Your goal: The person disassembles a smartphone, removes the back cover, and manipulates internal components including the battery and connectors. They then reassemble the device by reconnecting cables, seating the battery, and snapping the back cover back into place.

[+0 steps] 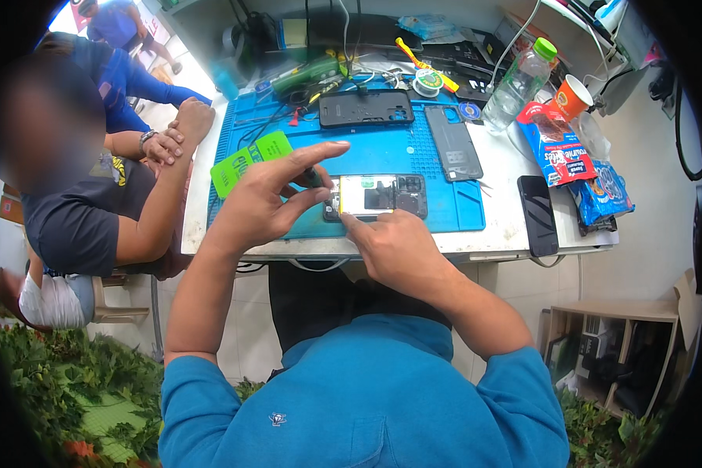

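Observation:
An opened smartphone (pixel 380 193) lies on the blue work mat (pixel 460 214) in front of me, its inside facing up and its white battery bared. My right hand (pixel 398 246) rests at its near edge, index finger stretched onto the lower left corner and the other fingers curled; I see nothing in it. Over the phone's left end, my left hand (pixel 269 195) is closed round a small dark tool (pixel 313 178), perhaps a screwdriver, with the index finger pointing out. The tool's tip is hard to make out.
Beyond the phone lie a black phone frame (pixel 366 109) and a grey back cover (pixel 454 144). A green card (pixel 249 162) is left. At right are a bottle (pixel 519 86), orange cup (pixel 572 97), snack packs (pixel 558 148) and a black phone (pixel 537 214). A person (pixel 109 179) sits at left.

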The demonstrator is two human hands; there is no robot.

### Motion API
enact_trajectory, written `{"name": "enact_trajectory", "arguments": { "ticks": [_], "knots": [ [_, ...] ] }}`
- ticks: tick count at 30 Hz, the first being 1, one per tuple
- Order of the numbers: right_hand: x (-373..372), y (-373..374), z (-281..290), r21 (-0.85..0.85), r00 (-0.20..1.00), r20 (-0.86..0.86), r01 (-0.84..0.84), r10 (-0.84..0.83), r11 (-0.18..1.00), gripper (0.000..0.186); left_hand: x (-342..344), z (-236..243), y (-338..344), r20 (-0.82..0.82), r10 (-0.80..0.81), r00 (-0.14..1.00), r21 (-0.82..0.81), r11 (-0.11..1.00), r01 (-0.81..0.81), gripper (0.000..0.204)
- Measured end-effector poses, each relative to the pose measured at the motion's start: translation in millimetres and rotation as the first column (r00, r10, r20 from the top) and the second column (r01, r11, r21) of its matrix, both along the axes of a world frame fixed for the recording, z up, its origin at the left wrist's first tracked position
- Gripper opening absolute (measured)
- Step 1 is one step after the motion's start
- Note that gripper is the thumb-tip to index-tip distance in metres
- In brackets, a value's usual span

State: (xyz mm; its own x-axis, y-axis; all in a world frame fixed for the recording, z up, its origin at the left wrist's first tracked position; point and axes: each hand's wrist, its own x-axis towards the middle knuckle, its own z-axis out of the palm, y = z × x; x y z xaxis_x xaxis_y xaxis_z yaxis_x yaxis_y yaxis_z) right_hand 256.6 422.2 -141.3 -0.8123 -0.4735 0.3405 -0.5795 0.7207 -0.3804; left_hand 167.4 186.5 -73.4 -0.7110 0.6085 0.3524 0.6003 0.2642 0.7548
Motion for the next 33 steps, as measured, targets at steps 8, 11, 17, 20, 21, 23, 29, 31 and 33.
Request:
{"name": "enact_trajectory", "arguments": {
  "ticks": [8,11,17,20,21,23,29,31,33],
  "knots": [
    [8,-3,5,0.062,1.000,0.023,0.011,-0.012,0.998,0.051,2,8,-6,-0.033,0.052,0.998,-0.180,0.982,-0.057,0.073],
    [11,-3,9,0.054,0.999,0.043,0.021,-0.023,0.998,0.050,4,4,3,-0.034,0.022,0.999,0.013,1.000,-0.022,0.071],
    [13,-3,10,0.033,0.999,0.039,0.018,-0.020,0.999,0.041,8,9,1,0.000,0.044,0.999,0.007,0.999,-0.044,0.067],
    [13,-3,9,0.016,1.000,0.014,0.009,-0.010,1.000,0.036,7,11,-6,-0.027,0.047,0.999,-0.154,0.987,-0.051,0.068],
    [13,-2,9,0.020,1.000,0.010,0.007,-0.007,1.000,0.035,7,12,-4,-0.059,0.047,0.997,-0.130,0.990,-0.055,0.068],
    [14,-1,9,0.027,1.000,0.004,0.003,-0.003,1.000,0.033,8,15,2,-0.125,0.049,0.991,-0.081,0.995,-0.059,0.067],
    [14,4,3,0.032,0.994,-0.066,-0.081,0.083,0.996,0.031,2,9,-1,-0.131,-0.008,0.991,-0.069,0.998,-0.001,0.069],
    [13,5,2,0.016,0.992,-0.082,-0.092,0.093,0.996,0.027,1,9,-3,-0.055,-0.049,0.997,-0.077,0.996,0.045,0.069],
    [13,6,3,0.007,0.990,-0.097,-0.100,0.100,0.995,0.022,1,10,-4,-0.035,-0.039,0.999,-0.105,0.994,0.035,0.070]
  ]
}}
